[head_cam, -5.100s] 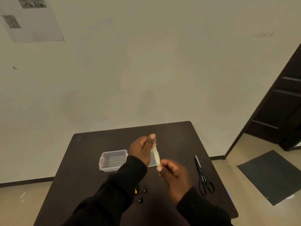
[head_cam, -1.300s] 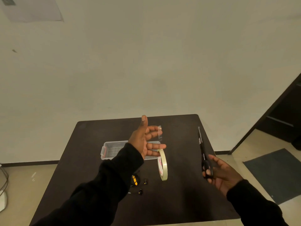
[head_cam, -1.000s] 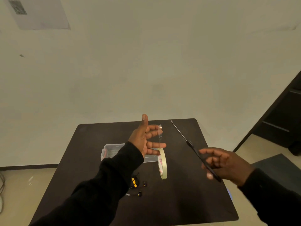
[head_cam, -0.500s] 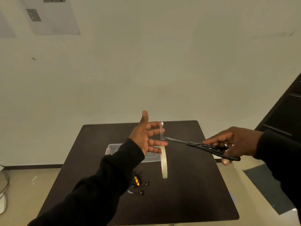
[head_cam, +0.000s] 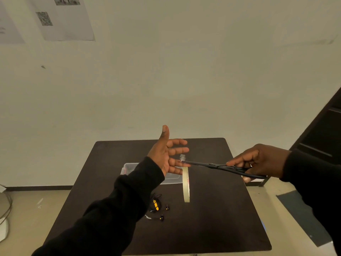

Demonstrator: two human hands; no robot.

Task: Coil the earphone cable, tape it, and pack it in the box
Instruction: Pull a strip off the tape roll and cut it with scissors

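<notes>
My left hand is raised over the dark table, palm up and fingers spread. A cream tape roll hangs edge-on from its lower fingers, and a short clear strip of tape stands up by the fingertips. My right hand grips black scissors by the handles, and the blade tips meet the strip. The earphones, black with a yellow part, lie loosely bunched on the table below my left wrist. The clear plastic box sits behind my left forearm, partly hidden.
A pale wall rises just behind the table, with printed sheets taped high up on the left. A dark door and a grey floor mat are at the right. Cables lie on the floor at the left.
My right hand picked the scissors up from the table's right side and swung them over to the tape strip. The blades have closed at the strip. My left hand stayed raised.
</notes>
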